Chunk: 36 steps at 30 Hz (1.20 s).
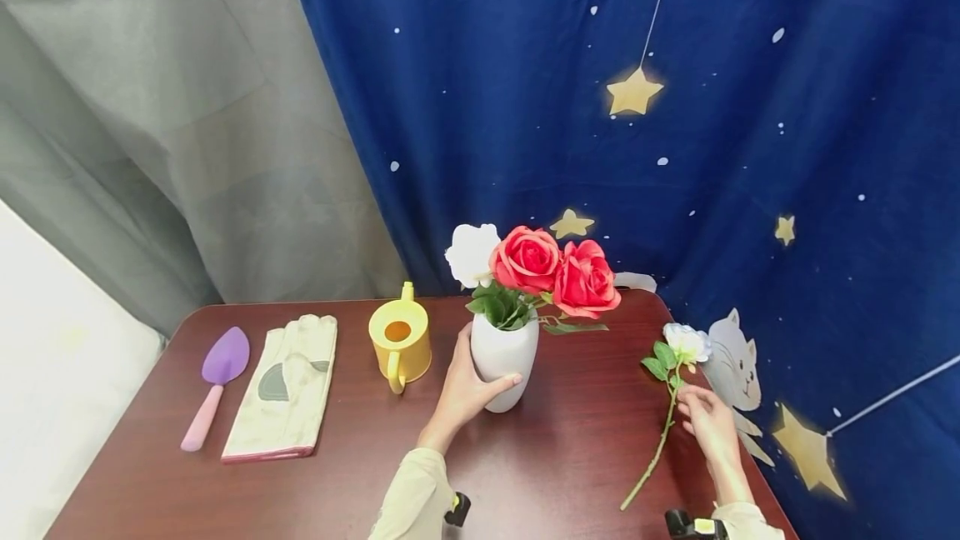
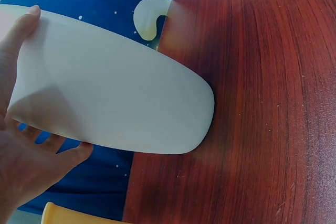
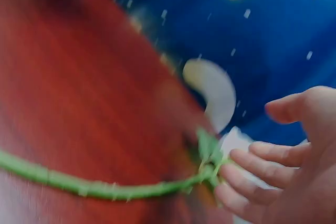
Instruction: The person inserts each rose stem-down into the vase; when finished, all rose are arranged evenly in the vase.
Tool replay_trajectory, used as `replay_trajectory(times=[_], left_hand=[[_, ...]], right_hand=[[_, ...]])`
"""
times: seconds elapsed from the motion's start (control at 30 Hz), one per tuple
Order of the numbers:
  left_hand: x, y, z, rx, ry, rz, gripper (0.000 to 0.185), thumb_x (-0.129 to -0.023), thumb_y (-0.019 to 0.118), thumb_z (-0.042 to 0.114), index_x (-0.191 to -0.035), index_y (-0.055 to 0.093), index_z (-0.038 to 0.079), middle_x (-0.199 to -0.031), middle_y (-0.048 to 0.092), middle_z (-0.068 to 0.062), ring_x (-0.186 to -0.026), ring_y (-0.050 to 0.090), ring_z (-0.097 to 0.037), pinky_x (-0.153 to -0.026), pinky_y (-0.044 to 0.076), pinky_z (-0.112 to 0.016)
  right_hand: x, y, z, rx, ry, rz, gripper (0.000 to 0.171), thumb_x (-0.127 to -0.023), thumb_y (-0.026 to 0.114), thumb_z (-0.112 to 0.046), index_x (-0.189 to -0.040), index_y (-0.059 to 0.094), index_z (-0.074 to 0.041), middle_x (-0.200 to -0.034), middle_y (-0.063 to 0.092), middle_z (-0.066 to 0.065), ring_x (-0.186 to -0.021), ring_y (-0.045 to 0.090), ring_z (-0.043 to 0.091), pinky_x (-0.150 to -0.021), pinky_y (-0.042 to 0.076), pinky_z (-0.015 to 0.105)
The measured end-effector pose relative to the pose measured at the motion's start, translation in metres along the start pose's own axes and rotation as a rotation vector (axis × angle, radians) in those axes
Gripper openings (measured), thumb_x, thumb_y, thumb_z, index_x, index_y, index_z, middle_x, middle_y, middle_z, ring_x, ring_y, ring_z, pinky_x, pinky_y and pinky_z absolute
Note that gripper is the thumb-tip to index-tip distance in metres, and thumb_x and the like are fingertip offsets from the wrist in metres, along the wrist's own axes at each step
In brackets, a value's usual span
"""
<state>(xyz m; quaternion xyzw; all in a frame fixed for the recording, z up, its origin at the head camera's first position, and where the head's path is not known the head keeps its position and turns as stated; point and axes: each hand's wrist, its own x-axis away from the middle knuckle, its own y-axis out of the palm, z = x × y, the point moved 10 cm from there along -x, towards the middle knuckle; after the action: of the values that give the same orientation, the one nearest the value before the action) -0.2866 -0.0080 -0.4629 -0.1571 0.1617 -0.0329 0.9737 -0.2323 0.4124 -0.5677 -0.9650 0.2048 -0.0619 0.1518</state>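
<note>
Left hand grips vase; right hand, fingers spread, touches white rose, stem running near-left on tabletop.

Right wrist view blurred throughout, green stem cut off at 9 o'clock, white vase top cropped in left wrist view, flower stems hidden inside vase.

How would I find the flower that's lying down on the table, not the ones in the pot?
Start at the dark red table and find the white vase that the left hand holds. Move to the table's right edge, where the right hand touches a white rose on a long green stem. It alone lies flat, outside the vase.
</note>
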Motion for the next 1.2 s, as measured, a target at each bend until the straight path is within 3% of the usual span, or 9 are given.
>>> replay_trajectory(times=[0.1, 0.17, 0.37, 0.5, 0.57, 0.67, 0.8, 0.9, 1.2], left_hand=[[0.0, 0.0, 0.0, 0.002, 0.001, -0.004, 0.101, -0.061, 0.086, 0.04, -0.141, 0.027, 0.021, -0.13, 0.044, 0.002, -0.112, 0.046, -0.014, -0.091, 0.04, -0.041], [0.0, 0.0, 0.0, 0.005, 0.002, -0.005, 0.101, -0.061, 0.086, 0.04, -0.141, 0.027, 0.021, -0.13, 0.044, 0.001, -0.112, 0.046, -0.014, -0.091, 0.04, -0.041], [-0.001, 0.0, -0.002, -0.005, -0.004, -0.007, 0.101, -0.061, 0.085, 0.042, -0.141, 0.027, 0.022, -0.13, 0.044, 0.002, -0.112, 0.046, -0.014, -0.091, 0.04, -0.041], [-0.001, 0.0, -0.001, -0.004, -0.003, -0.008, 0.101, -0.061, 0.085, 0.042, -0.141, 0.027, 0.021, -0.13, 0.044, 0.002, -0.112, 0.046, -0.014, -0.091, 0.04, -0.041], [-0.001, 0.001, -0.001, -0.003, -0.003, -0.009, 0.101, -0.061, 0.085, 0.041, -0.141, 0.027, 0.02, -0.13, 0.044, 0.001, -0.112, 0.047, -0.015, -0.091, 0.04, -0.041], [0.0, 0.002, 0.0, -0.003, 0.001, -0.009, 0.101, -0.061, 0.086, 0.04, -0.141, 0.027, 0.02, -0.13, 0.044, 0.001, -0.112, 0.047, -0.015, -0.091, 0.04, -0.041], [0.0, 0.002, 0.001, -0.004, 0.006, -0.005, 0.101, -0.061, 0.086, 0.039, -0.141, 0.027, 0.019, -0.131, 0.043, 0.001, -0.112, 0.047, -0.015, -0.091, 0.04, -0.041], [0.0, 0.002, 0.0, -0.004, 0.007, -0.004, 0.102, -0.061, 0.086, 0.039, -0.141, 0.027, 0.019, -0.131, 0.044, 0.0, -0.112, 0.047, -0.015, -0.091, 0.04, -0.041], [0.0, 0.0, 0.0, -0.003, 0.008, 0.005, 0.102, -0.061, 0.086, 0.04, -0.141, 0.027, 0.02, -0.13, 0.044, 0.0, -0.111, 0.047, -0.015, -0.09, 0.041, -0.041]], right_hand=[[0.014, 0.001, -0.009, 0.203, 0.067, -0.011, 0.047, -0.094, 0.049, -0.029, -0.12, 0.047, 0.011, -0.104, 0.061, 0.022, -0.078, 0.06, 0.01, -0.061, 0.05, 0.027], [0.02, 0.003, -0.013, 0.27, 0.106, -0.021, 0.045, -0.093, 0.049, -0.025, -0.117, 0.047, 0.013, -0.1, 0.061, 0.025, -0.075, 0.06, 0.014, -0.059, 0.051, 0.029], [0.016, 0.01, -0.009, 0.283, 0.201, -0.018, 0.04, -0.086, 0.058, -0.023, -0.105, 0.055, 0.013, -0.079, 0.066, 0.014, -0.067, 0.063, 0.017, -0.058, 0.053, 0.035], [0.008, 0.014, -0.004, 0.305, 0.216, -0.046, 0.036, -0.081, 0.065, -0.02, -0.095, 0.062, 0.013, -0.069, 0.065, 0.01, -0.062, 0.062, 0.017, -0.056, 0.053, 0.031], [0.008, 0.018, -0.001, 0.248, 0.227, -0.08, 0.031, -0.081, 0.064, -0.015, -0.094, 0.064, 0.013, -0.07, 0.065, 0.008, -0.063, 0.061, 0.015, -0.057, 0.053, 0.03], [0.012, 0.026, 0.004, 0.07, 0.256, -0.152, 0.026, -0.084, 0.06, -0.008, -0.099, 0.063, 0.013, -0.078, 0.065, 0.004, -0.067, 0.06, 0.013, -0.062, 0.053, 0.03], [0.021, 0.041, 0.011, -0.193, 0.329, -0.275, 0.022, -0.089, 0.058, -0.008, -0.107, 0.065, 0.001, -0.088, 0.065, -0.002, -0.078, 0.061, 0.011, -0.071, 0.052, 0.03], [0.024, 0.051, 0.01, -0.332, 0.349, -0.364, 0.019, -0.091, 0.058, -0.009, -0.108, 0.064, -0.004, -0.092, 0.067, -0.003, -0.084, 0.064, 0.01, -0.075, 0.051, 0.028], [0.033, 0.074, -0.008, -0.633, 0.332, -0.55, 0.02, -0.098, 0.044, -0.004, -0.102, 0.063, -0.008, -0.098, 0.068, 0.003, -0.094, 0.064, 0.014, -0.084, 0.048, 0.027]])
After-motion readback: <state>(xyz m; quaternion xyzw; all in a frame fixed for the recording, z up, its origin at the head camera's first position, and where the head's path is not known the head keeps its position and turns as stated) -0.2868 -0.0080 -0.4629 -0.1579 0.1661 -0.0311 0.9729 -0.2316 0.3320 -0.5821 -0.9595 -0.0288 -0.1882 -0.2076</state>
